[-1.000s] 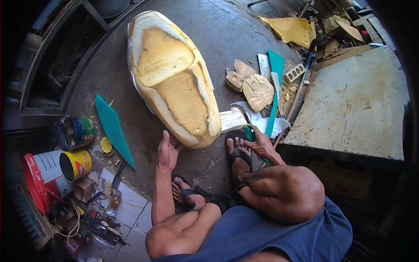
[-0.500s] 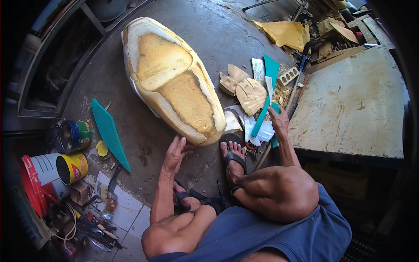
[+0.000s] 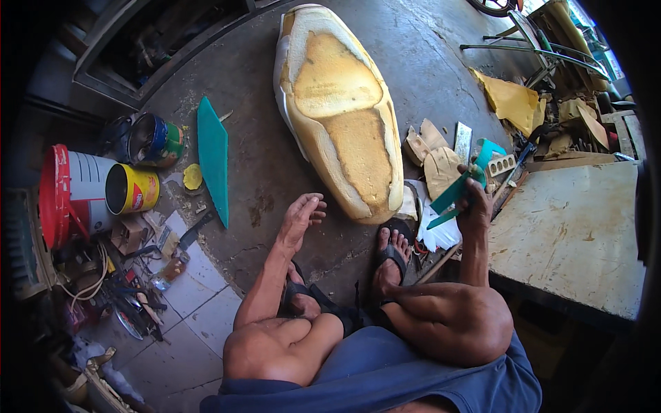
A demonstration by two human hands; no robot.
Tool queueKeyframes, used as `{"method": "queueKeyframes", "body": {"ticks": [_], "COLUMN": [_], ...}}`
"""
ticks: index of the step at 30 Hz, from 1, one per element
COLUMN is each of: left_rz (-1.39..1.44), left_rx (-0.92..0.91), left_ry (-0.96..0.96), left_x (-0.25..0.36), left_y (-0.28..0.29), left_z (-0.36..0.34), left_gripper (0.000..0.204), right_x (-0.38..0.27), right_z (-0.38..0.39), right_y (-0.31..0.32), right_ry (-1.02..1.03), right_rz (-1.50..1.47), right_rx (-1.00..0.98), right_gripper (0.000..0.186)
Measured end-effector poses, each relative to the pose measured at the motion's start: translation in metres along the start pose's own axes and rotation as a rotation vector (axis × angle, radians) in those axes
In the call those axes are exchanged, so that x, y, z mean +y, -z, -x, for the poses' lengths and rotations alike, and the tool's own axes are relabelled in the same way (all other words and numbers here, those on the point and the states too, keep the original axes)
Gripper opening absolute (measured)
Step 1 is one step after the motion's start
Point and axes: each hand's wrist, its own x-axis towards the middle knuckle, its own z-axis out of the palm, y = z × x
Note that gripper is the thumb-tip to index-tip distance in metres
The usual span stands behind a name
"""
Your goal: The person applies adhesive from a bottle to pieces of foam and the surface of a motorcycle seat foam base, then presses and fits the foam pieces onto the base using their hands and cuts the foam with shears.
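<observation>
I squat on the concrete floor over a long foam seat cushion (image 3: 341, 110), yellow in the middle with a pale rim. My left hand (image 3: 301, 217) hovers empty with its fingers spread, just left of the cushion's near end. Raised at the cushion's right side, my right hand (image 3: 475, 203) grips thin teal plastic strips (image 3: 458, 189). White scraps (image 3: 441, 234) lie on the floor under that hand, near my sandalled foot (image 3: 391, 258).
A long teal plastic strip (image 3: 213, 158) lies on the floor at left, beside a yellow can (image 3: 131, 189), a blue can (image 3: 151, 138) and a red-and-white bucket (image 3: 72, 193). Tools clutter the lower left. Foam offcuts (image 3: 434, 155) and a worn board (image 3: 571, 234) sit at right.
My right hand has lifted off the floor by my foot, bringing the teal strips up with it. My left hand rose from the floor and opened. The view shifted closer.
</observation>
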Motion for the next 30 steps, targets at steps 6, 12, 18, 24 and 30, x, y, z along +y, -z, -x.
{"method": "queueKeyframes", "body": {"ticks": [6, 12, 18, 24, 30], "left_rz": [0.036, 0.268, 0.534, 0.703, 0.913], "left_rx": [-0.224, -0.292, -0.098, -0.093, 0.103], "left_ry": [-0.194, -0.218, -0.203, -0.151, -0.208], "left_x": [0.033, 0.054, 0.037, -0.002, -0.012], "left_y": [-0.02, -0.035, -0.014, 0.026, 0.062], "left_z": [0.01, 0.01, -0.003, -0.001, 0.004], "left_gripper": [0.037, 0.051, 0.046, 0.038, 0.033], "right_x": [0.028, 0.064, 0.048, 0.069, 0.077], "right_z": [0.033, 0.049, 0.063, 0.061, 0.06], "right_y": [-0.076, -0.086, -0.133, -0.098, -0.083], "right_ry": [-0.029, -0.073, -0.409, -0.427, -0.432], "right_rz": [0.404, 0.631, 1.493, 1.782, 1.864], "right_rx": [-0.434, -1.102, -1.495, -1.52, -1.517], "right_gripper": [0.039, 0.041, 0.048, 0.054, 0.061]}}
